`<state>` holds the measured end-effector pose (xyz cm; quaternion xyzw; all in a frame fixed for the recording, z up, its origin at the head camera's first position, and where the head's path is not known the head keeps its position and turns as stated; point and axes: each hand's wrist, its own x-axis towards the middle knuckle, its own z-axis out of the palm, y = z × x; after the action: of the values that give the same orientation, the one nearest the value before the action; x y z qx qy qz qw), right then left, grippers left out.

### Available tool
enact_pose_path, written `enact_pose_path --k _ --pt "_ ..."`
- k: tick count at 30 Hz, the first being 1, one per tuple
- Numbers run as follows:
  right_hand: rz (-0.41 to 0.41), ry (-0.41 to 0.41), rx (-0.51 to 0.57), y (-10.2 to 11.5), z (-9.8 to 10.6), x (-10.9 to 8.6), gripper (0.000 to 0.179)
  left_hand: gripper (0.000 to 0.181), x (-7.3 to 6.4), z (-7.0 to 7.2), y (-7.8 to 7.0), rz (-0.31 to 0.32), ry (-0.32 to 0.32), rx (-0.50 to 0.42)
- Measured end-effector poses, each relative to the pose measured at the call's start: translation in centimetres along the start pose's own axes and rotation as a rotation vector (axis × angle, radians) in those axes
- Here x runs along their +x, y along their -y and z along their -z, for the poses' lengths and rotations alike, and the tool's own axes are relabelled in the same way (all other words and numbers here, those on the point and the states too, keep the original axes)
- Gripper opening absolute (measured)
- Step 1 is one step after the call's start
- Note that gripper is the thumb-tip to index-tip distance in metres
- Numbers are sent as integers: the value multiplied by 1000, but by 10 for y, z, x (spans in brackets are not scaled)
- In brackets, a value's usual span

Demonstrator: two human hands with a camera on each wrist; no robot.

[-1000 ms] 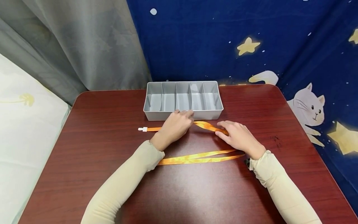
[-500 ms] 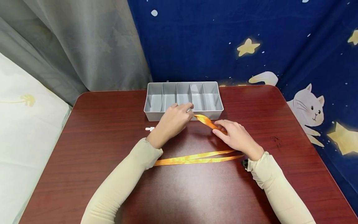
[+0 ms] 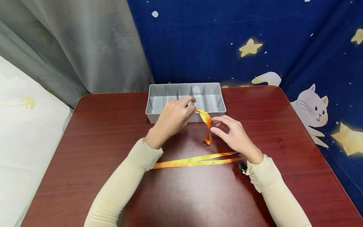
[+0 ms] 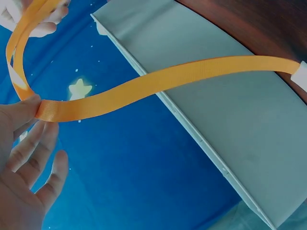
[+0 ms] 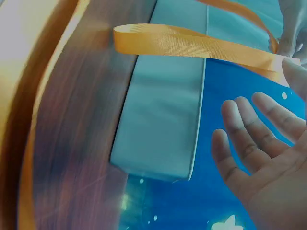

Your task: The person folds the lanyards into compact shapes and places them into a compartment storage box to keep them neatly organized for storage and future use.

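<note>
My left hand (image 3: 173, 116) is raised in front of the grey divided tray (image 3: 153, 118), pinching an orange lanyard (image 4: 110, 98) between thumb and forefinger; its other fingers are spread. From that pinch one length runs to a white clip (image 4: 301, 75), which my left arm hides in the head view. The rest of the strap (image 3: 206, 118) hangs as a loop on the right. My right hand (image 3: 233, 134) is beside this loop, fingertips close to the strap and fingers parted. In the right wrist view its thumb overlaps the strap (image 5: 168, 40).
A second orange lanyard (image 3: 173, 163) lies flat across the table (image 3: 181, 201), nearer to me. By my right cuff is a small black piece (image 3: 242, 167). Behind the table hang a blue star-patterned curtain (image 3: 198, 41) and a grey one (image 3: 113, 47).
My left hand has lifted the lanyard up toward the tray, drawing its clip end along. My right hand has let the strap slip from its fingers, so the loop now hangs down.
</note>
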<state>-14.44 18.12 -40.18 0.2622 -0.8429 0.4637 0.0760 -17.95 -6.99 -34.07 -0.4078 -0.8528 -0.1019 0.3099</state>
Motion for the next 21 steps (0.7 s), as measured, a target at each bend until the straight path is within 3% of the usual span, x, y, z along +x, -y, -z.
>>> enact_pose_path --k 10,17,21 --pt "5 -56 70 20 -11 5 14 13 4 6 1 21 -49 -48" --pt "33 -103 136 58 -9 8 8 15 9 12 2 14 -81 -34" --pt "51 -126 155 66 -10 8 8 17 13 17 3 18 -89 -40"
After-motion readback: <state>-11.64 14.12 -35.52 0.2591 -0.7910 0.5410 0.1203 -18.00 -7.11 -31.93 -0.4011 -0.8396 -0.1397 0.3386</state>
